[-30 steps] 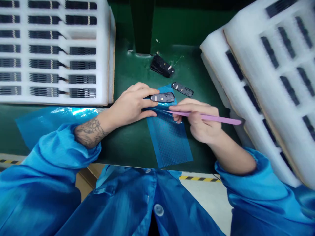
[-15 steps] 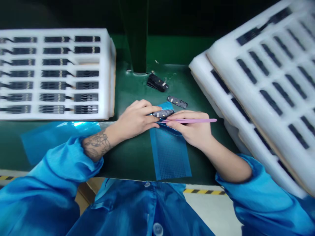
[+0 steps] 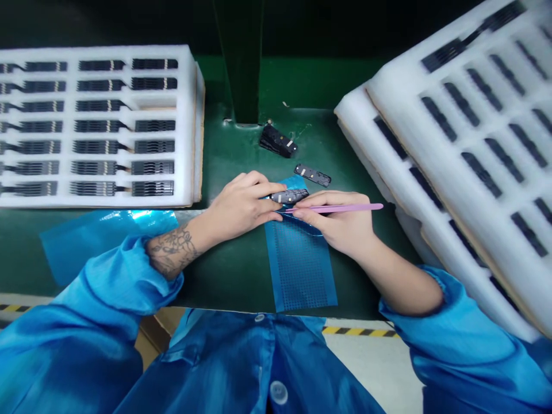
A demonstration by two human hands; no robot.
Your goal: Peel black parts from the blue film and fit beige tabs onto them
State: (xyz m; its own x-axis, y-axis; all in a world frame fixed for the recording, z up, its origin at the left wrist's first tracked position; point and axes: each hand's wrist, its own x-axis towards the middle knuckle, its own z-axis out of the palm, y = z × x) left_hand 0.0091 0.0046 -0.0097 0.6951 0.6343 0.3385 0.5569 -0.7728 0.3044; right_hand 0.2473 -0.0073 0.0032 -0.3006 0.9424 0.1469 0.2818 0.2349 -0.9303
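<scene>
Pink tweezers [image 3: 345, 208] are pinched in my right hand [image 3: 342, 221], their tip by the fingertips of my left hand [image 3: 245, 207]. My left hand's fingers close on the left end of a small dark electronic part [image 3: 288, 196], which lies on a folded-over blue film sheet [image 3: 302, 264]. The film carries a grid of tiny dots and hangs toward the table's front edge. Whatever the tweezer tip grips is too small to make out. Just beyond the hands lies another flat dark part [image 3: 313, 175], and farther back a small stack of similar parts [image 3: 278, 141].
A white foam tray [image 3: 190, 126] with rows of dark parts stands at left. Stacked, slanted foam trays [image 3: 397, 80] stand at right. Another blue film [image 3: 99, 241] lies at left. A dark post [image 3: 239, 63] rises at the back of the green table [image 3: 219, 276].
The whole view has shifted slightly. Both hands keep nearly the same pose over the part and film, and the tweezers are still in my right hand.
</scene>
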